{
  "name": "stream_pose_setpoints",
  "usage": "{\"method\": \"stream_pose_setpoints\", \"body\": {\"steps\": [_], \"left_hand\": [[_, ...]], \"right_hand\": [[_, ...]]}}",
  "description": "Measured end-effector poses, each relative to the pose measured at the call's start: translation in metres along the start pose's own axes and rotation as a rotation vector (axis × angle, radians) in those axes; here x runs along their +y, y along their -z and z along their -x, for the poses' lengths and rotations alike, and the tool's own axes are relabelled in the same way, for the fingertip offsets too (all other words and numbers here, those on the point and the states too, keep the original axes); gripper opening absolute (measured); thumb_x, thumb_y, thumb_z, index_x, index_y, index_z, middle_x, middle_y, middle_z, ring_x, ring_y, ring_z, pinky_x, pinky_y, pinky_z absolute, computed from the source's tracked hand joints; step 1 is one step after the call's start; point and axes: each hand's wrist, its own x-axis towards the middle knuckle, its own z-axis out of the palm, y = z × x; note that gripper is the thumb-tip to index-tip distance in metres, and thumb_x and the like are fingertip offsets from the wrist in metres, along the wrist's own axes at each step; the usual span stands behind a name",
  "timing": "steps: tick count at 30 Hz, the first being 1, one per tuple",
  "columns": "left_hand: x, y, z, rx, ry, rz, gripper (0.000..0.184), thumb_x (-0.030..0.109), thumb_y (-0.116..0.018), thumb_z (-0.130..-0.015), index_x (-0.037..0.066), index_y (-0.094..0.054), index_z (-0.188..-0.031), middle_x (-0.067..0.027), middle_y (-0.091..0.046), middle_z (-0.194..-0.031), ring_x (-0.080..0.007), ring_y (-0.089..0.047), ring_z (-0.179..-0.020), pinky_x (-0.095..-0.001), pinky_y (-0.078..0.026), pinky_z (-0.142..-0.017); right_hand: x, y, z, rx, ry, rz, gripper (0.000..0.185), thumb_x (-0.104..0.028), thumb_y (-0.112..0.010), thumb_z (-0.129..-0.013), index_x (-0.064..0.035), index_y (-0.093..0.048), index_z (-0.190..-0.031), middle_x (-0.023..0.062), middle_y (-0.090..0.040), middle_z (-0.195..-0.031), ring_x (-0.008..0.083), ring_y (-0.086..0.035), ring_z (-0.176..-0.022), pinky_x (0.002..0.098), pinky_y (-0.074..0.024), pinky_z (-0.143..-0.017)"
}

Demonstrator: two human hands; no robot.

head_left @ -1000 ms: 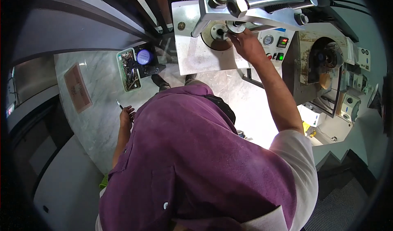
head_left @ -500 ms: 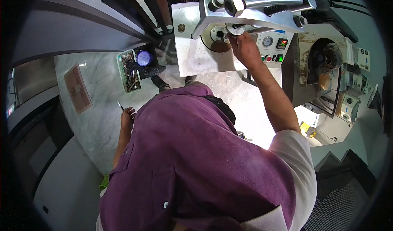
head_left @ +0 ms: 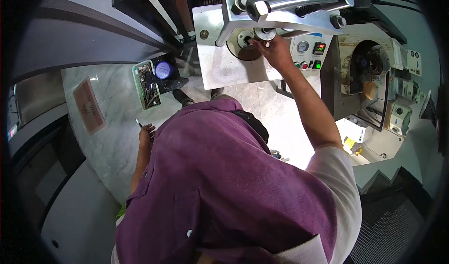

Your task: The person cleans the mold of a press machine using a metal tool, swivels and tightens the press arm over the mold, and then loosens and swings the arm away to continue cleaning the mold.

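1 of my hands, the left hand (head_left: 148, 132), grips a slim tool (head_left: 138, 122) at left, and remotely I cannot tell whether the right hand (head_left: 278, 53) pinches anything beside the metal socket (head_left: 242, 37) of the far machine (head_left: 213, 67).

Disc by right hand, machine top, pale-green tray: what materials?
Disc: metal, probably steel, polished; bright reflections. Machine top: likely painted or coated metal, satin; off-white with soft glare and specks. Tray: probably plastic, smooth; pale-green, translucent-looking rim.
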Motion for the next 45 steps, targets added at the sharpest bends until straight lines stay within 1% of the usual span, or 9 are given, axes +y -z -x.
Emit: {"method": "stream_pose_setpoints", "body": {"steps": [11,14,19,31,35,38,41,44,45], "left_hand": [[-0.006,0.005,-0.004,0.003,0.013,0.014,0.038,0.017,-0.045,-0.077,0.004,-0.053,-0.112,-0.0075,-0.058,-0.093,-0.0167,-0.053,-0.068,-0.0277,-0.042,-0.058],[-0.012,0.010,-0.013,-0.006,0.023,0.023,0.039,0.018,-0.045,-0.076,0.005,-0.053,-0.112,-0.0067,-0.058,-0.092,-0.0162,-0.052,-0.067,-0.0280,-0.041,-0.058],[-0.016,0.009,-0.016,-0.015,0.008,-0.010,0.039,0.017,-0.044,-0.076,0.006,-0.053,-0.111,-0.0057,-0.058,-0.091,-0.0161,-0.051,-0.068,-0.0298,-0.041,-0.060],[-0.006,0.009,-0.002,0.020,0.003,0.021,0.037,0.016,-0.044,-0.076,0.004,-0.052,-0.110,-0.0091,-0.057,-0.093,-0.0183,-0.053,-0.068,-0.0297,-0.042,-0.058],[-0.008,0.011,0.000,0.022,0.003,0.034,0.037,0.016,-0.044,-0.077,0.003,-0.052,-0.110,-0.0096,-0.057,-0.093,-0.0182,-0.053,-0.069,-0.0298,-0.042,-0.058],[-0.011,0.017,-0.002,0.014,0.002,0.052,0.038,0.017,-0.044,-0.076,0.003,-0.052,-0.111,-0.0095,-0.057,-0.094,-0.0182,-0.053,-0.070,-0.0302,-0.042,-0.059],[-0.016,0.019,-0.005,0.011,0.006,0.065,0.039,0.017,-0.045,-0.076,0.003,-0.052,-0.112,-0.0092,-0.058,-0.094,-0.0185,-0.053,-0.071,-0.0309,-0.043,-0.062],[-0.024,0.020,-0.018,-0.006,0.021,0.056,0.040,0.017,-0.045,-0.076,0.003,-0.052,-0.113,-0.0090,-0.059,-0.095,-0.0187,-0.054,-0.071,-0.0314,-0.043,-0.064],[-0.027,0.019,-0.024,-0.030,0.028,0.044,0.041,0.017,-0.045,-0.075,0.003,-0.052,-0.113,-0.0089,-0.059,-0.095,-0.0187,-0.054,-0.072,-0.0315,-0.043,-0.065]], "right_hand": [[-0.008,0.018,-0.014,-0.306,-0.090,0.032,0.025,-0.025,-0.066,-0.082,-0.0133,-0.065,-0.104,0.0097,-0.067,-0.091,0.0245,-0.064,-0.081,0.0338,-0.0503,-0.072],[0.007,0.017,-0.017,-0.301,0.048,0.117,0.029,-0.029,-0.063,-0.083,-0.0117,-0.062,-0.107,0.0137,-0.066,-0.093,0.0297,-0.064,-0.085,0.0370,-0.0508,-0.074],[0.007,0.015,-0.013,-0.211,0.373,0.447,0.033,-0.032,-0.056,-0.086,-0.0141,-0.058,-0.113,0.0142,-0.065,-0.094,0.0318,-0.063,-0.086,0.0407,-0.0512,-0.075],[-0.008,-0.001,-0.016,-0.095,0.140,0.430,0.024,-0.031,-0.054,-0.087,-0.0120,-0.059,-0.101,0.0161,-0.064,-0.090,0.0367,-0.062,-0.078,0.0426,-0.0530,-0.065],[-0.008,-0.007,-0.023,-0.019,0.165,0.449,0.026,-0.028,-0.055,-0.084,-0.0133,-0.057,-0.105,0.0173,-0.064,-0.087,0.0360,-0.063,-0.074,0.0441,-0.0528,-0.064],[0.006,-0.014,-0.027,0.258,0.339,0.332,0.022,-0.026,-0.056,-0.085,-0.0103,-0.060,-0.100,0.0143,-0.065,-0.085,0.0329,-0.064,-0.072,0.0400,-0.0522,-0.064],[-0.007,-0.012,-0.020,0.170,-0.001,0.245,0.023,-0.013,-0.066,-0.072,-0.0077,-0.063,-0.094,0.0157,-0.065,-0.079,0.0349,-0.063,-0.074,0.0408,-0.0526,-0.063],[0.001,-0.023,-0.013,0.163,-0.153,0.083,0.021,-0.009,-0.064,-0.072,-0.0061,-0.064,-0.093,0.0160,-0.065,-0.077,0.0345,-0.064,-0.074,0.0398,-0.0521,-0.062],[0.004,-0.024,-0.010,0.178,-0.276,-0.182,0.016,-0.005,-0.063,-0.073,-0.0056,-0.064,-0.089,0.0164,-0.065,-0.078,0.0344,-0.064,-0.074,0.0399,-0.0515,-0.063]]}}
